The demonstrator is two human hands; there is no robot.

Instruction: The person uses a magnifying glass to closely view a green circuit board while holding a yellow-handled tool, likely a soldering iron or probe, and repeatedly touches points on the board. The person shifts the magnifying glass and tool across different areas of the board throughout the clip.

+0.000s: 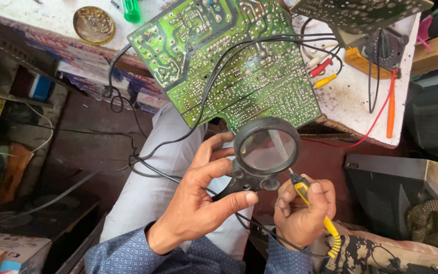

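The left hand (198,203) is gripping a black round magnifying glass (266,149); the right hand (302,213) is clenching a yellow-handled probe (310,203). Its tip could slip, bridging joints on the green circuit board (229,61).

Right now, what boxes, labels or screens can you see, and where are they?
Cardboard box: bottom left corner, white lid with red, orange and blue print.
Printed strip: along the bench's front edge at upper left, red and blue.
Multimeter dial face: top right, dark round dial on a yellow body.
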